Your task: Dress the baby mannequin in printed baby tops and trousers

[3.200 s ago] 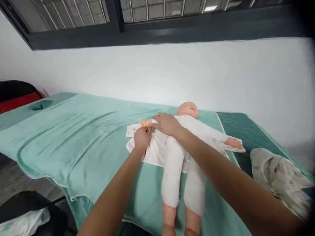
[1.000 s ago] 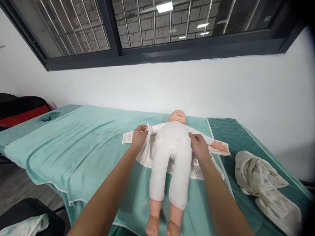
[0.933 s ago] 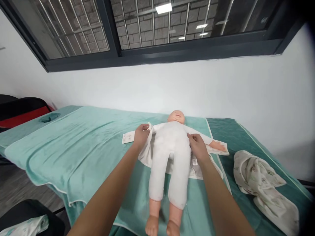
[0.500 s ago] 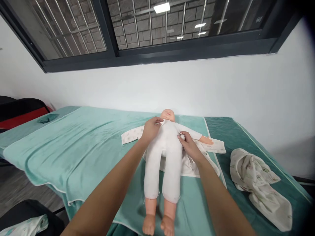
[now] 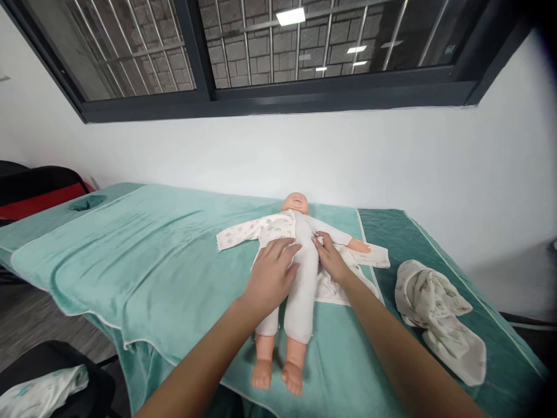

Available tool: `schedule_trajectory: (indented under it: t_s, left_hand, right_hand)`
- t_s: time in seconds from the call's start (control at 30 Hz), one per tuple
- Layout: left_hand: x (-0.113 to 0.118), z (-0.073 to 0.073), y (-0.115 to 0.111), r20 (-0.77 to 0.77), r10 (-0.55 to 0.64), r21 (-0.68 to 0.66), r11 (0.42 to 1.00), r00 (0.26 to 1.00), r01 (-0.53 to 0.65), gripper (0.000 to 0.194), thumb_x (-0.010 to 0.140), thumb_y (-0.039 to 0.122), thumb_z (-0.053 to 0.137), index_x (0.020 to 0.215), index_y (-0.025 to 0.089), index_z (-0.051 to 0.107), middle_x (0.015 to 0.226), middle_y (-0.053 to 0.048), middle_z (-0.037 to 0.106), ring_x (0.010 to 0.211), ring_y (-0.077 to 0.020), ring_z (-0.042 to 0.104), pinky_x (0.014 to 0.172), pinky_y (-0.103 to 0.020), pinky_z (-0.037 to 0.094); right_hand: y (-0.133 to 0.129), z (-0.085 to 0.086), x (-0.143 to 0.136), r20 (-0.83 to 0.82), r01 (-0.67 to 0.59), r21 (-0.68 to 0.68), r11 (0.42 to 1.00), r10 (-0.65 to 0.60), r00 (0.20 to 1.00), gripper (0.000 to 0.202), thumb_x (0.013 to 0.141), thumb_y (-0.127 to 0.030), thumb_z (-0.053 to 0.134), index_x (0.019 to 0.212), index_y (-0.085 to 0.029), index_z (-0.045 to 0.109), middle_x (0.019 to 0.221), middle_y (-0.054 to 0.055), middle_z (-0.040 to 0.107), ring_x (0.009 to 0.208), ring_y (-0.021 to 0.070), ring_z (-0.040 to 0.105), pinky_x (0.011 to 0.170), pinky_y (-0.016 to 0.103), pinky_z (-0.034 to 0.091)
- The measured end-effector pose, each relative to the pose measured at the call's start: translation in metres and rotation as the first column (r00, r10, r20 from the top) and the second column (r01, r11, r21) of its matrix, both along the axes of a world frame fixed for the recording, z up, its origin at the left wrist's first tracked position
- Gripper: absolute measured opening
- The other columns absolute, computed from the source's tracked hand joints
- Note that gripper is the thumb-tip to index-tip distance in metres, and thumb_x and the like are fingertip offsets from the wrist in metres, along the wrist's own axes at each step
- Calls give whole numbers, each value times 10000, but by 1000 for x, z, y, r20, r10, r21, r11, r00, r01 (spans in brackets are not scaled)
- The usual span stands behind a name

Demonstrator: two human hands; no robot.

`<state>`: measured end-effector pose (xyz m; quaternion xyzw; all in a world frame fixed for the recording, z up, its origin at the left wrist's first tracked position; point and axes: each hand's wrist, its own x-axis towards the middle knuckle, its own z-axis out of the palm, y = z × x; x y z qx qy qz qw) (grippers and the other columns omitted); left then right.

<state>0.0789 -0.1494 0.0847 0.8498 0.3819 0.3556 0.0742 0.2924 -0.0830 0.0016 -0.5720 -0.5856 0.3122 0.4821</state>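
Observation:
A doll with a white padded body lies on its back, head toward the wall. One front panel and sleeve of a small printed shirt cover its chest and arm on the left side. The shirt's other half lies spread beneath the doll on the right. My left hand is over the doll's hip and lower belly, fingers apart, holding nothing. At the doll's side, my right hand has its thumb and fingertips closed at the white cloth; what they pinch is too small to make out.
Green sheets cover the bed. A crumpled printed garment lies at the right. On a black chair at the lower left rests another cloth. A barred window is above the white wall.
My left hand has let go of the cloth near the doll's neck and moved down toward its hip. The shirt's left panel now lies over the chest. My right hand stays at the doll's side.

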Motion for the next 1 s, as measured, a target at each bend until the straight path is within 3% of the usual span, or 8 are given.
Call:
schedule_trajectory:
  t_s: [0.1,0.27,0.4,0.53,0.67,0.77,0.87,1.0]
  left_hand:
    - [-36,-28,-7,110,162,-51,986,981,-157,446,887,273,596,1325,315,526,1415,-78,504,1324,-272,454,1113,-471,378]
    - [-56,-53,-12,267,216,-297,946,939,-133,233,944,255,470,1134,272,605,1180,-65,575,1101,-202,579,949,-361,491]
    - [-53,-46,-17,291,164,-312,948,942,-69,159,923,214,466,906,258,618,976,-41,604,898,-189,584,787,-328,488]
    - [-58,-40,-12,271,124,-356,934,954,-20,150,934,272,478,903,245,623,884,-27,622,799,-179,570,741,-318,474]
    - [-55,-40,15,304,219,-304,945,927,-124,253,959,383,462,1073,241,638,1176,-60,646,1128,-211,580,984,-354,455]
    - [-40,-37,42,206,183,-336,936,961,-106,432,959,455,453,1329,253,546,1528,-54,432,1436,-219,353,1201,-381,270]
    - [-17,-26,70,55,110,-367,927,992,-83,580,959,515,426,1471,245,410,1632,-31,256,1512,-206,200,1247,-376,167]
    - [11,-1,109,-61,64,-325,942,996,-81,573,972,490,376,1456,187,431,1589,-72,353,1481,-218,289,1235,-376,203]
  right_hand:
    - [1,-1,0,-22,30,-1,1000,-30,999,568,881,-692,430,1219,-245,519,1104,49,633,967,223,583,912,359,444]
    - [2,-2,1,-55,69,-3,998,-69,996,555,863,-694,467,1184,-254,572,955,9,631,871,210,568,842,337,453]
    - [1,-2,0,-66,86,-12,996,-87,994,543,867,-691,468,1180,-260,580,894,-2,617,840,213,562,823,339,450]
    - [1,0,0,-71,84,-1,996,-84,994,534,869,-683,475,1164,-253,587,941,9,619,868,213,561,844,341,444]
    - [0,1,0,-47,73,-5,997,-73,996,553,871,-692,464,1188,-253,576,944,13,624,876,219,574,863,353,448]
    - [-1,3,1,-8,31,-28,999,-31,999,566,886,-694,436,1243,-266,533,981,23,635,920,235,591,903,383,452]
    - [-2,4,2,24,-51,-8,999,51,998,552,916,-675,400,1289,-277,483,1141,54,636,1046,254,594,982,410,430]
    - [-4,6,3,61,-142,29,989,140,988,544,954,-649,347,1350,-284,416,1325,82,580,1207,267,550,1069,430,373]
